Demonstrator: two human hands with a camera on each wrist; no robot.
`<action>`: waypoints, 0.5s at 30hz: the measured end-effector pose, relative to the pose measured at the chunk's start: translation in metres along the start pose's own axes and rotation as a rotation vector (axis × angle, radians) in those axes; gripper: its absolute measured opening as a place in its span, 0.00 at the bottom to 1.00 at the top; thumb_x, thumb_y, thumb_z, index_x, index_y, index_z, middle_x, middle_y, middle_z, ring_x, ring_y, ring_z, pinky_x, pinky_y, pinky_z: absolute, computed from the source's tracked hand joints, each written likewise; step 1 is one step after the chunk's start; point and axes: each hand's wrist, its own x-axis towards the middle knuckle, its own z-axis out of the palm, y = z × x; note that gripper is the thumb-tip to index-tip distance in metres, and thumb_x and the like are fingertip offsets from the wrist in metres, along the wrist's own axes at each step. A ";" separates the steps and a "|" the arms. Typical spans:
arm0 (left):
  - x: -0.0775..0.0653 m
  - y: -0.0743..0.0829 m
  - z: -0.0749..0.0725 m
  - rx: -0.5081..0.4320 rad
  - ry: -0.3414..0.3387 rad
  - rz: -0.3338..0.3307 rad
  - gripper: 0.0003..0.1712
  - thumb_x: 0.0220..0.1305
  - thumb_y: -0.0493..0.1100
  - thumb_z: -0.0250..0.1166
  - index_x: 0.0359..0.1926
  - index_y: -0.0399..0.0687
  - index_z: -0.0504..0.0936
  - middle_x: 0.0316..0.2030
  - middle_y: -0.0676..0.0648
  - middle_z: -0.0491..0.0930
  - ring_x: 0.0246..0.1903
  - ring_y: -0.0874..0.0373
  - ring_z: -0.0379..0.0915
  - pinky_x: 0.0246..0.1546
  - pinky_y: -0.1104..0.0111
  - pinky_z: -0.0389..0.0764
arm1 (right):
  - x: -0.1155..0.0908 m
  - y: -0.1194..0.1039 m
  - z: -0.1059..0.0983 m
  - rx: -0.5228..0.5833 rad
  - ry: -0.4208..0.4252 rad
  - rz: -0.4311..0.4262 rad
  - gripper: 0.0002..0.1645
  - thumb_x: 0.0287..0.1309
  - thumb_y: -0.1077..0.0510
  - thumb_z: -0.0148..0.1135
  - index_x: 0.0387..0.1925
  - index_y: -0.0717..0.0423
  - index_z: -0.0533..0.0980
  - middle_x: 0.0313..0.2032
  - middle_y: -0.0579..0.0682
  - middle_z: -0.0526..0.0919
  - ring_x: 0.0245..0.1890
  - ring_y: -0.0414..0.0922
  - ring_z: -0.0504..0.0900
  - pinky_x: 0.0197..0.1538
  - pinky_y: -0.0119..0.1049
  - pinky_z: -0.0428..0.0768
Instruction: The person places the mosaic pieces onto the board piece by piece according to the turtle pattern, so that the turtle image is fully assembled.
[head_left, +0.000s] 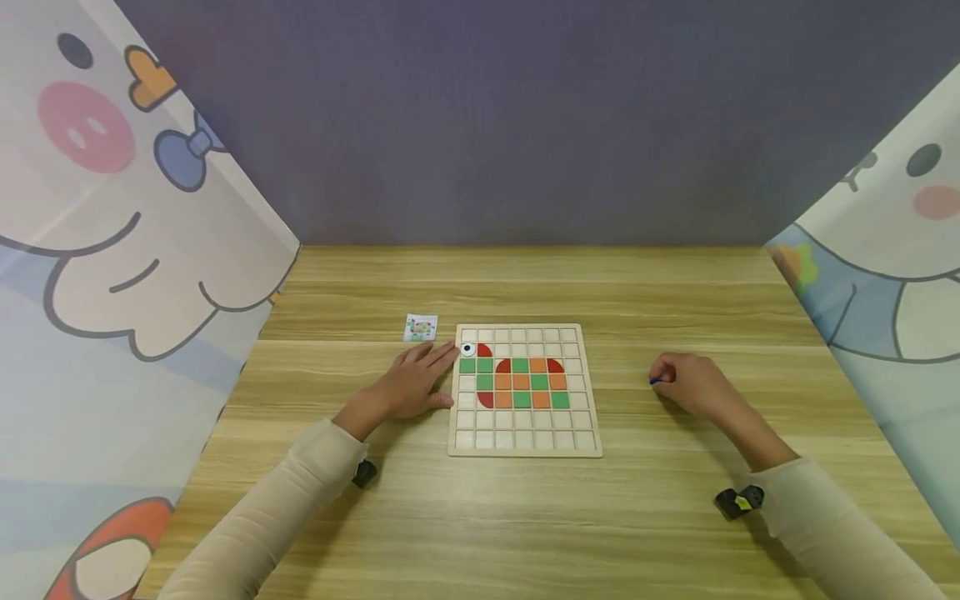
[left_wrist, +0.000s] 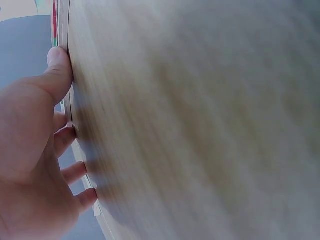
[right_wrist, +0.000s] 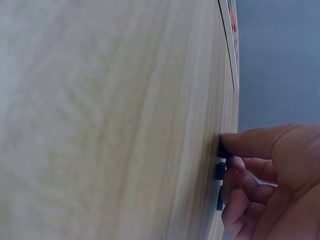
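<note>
A square wooden grid board (head_left: pixel 525 446) lies on the table, with green, orange and red tiles (head_left: pixel 521 382) and a round eye tile (head_left: pixel 468 349) in its cells. Along the board's left edge rests my left hand (head_left: pixel 416 385), fingertips at the rim and thumb lower down; in the left wrist view its fingers (left_wrist: pixel 75 172) are spread against the edge. To the right of the board, my right hand (head_left: pixel 693 383) pinches a small dark blue piece (right_wrist: pixel 220 171) between thumb and curled fingers, close over the tabletop. The fingers hide most of the piece.
A small picture card (head_left: pixel 421 327) with a coloured tile pattern lies beyond my left hand, by the board's upper left corner. A grey panel (head_left: pixel 525 125) stands at the table's (head_left: pixel 525 517) far edge, and cartoon-printed walls (head_left: pixel 150 275) flank both sides.
</note>
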 end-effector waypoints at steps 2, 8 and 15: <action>0.000 0.000 0.000 0.000 0.000 -0.001 0.51 0.69 0.65 0.60 0.82 0.47 0.50 0.81 0.44 0.51 0.77 0.32 0.49 0.71 0.34 0.58 | 0.000 0.001 0.000 0.003 -0.004 0.005 0.03 0.60 0.60 0.67 0.35 0.56 0.81 0.26 0.45 0.80 0.26 0.40 0.73 0.33 0.35 0.70; 0.000 0.001 -0.001 0.004 0.003 -0.001 0.51 0.69 0.65 0.60 0.81 0.47 0.51 0.81 0.44 0.51 0.77 0.32 0.49 0.71 0.34 0.58 | 0.000 -0.003 0.000 0.015 0.003 0.001 0.05 0.62 0.57 0.68 0.35 0.55 0.82 0.27 0.44 0.83 0.27 0.39 0.75 0.34 0.35 0.72; 0.000 0.001 0.000 0.003 0.002 0.000 0.51 0.69 0.65 0.60 0.81 0.47 0.51 0.81 0.43 0.51 0.77 0.32 0.49 0.71 0.34 0.58 | 0.005 -0.016 -0.001 0.073 -0.015 -0.001 0.06 0.63 0.54 0.69 0.36 0.53 0.82 0.28 0.44 0.82 0.27 0.39 0.74 0.34 0.34 0.72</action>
